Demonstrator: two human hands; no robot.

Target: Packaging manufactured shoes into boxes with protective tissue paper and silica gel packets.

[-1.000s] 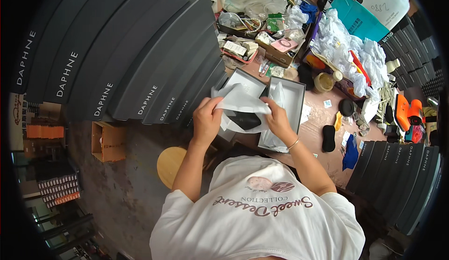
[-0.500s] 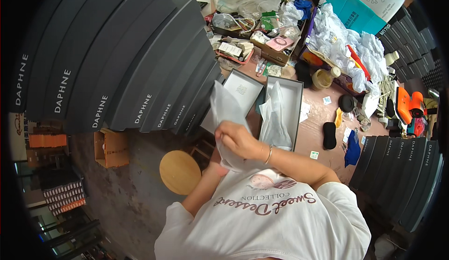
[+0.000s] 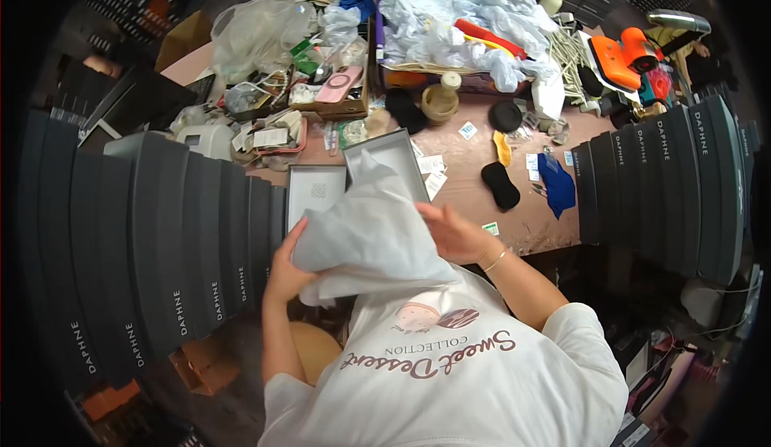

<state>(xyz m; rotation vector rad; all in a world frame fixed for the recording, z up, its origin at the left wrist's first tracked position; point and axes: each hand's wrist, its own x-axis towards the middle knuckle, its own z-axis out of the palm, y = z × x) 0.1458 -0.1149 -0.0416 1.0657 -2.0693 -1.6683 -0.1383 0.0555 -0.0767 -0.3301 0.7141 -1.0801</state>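
A scuffed pinkish-brown table [image 3: 463, 166] stands above a dark floor [image 3: 245, 399], a tan stool [image 3: 319, 347] nearby.

The one view comes from the left of two fisheye lenses worn on the person's head, placed above the near side of the table [image 3: 462, 182], facing down and forward across it, upright and unmirrored. It sits close enough that the white shirt [image 3: 522, 399], on the table's near side, fills the lower middle, with both hands in sight at the table's near edge. Its wide field takes in the dark box stacks left [image 3: 161, 246] and right [image 3: 666, 198] of the table, bending them toward a black rim.
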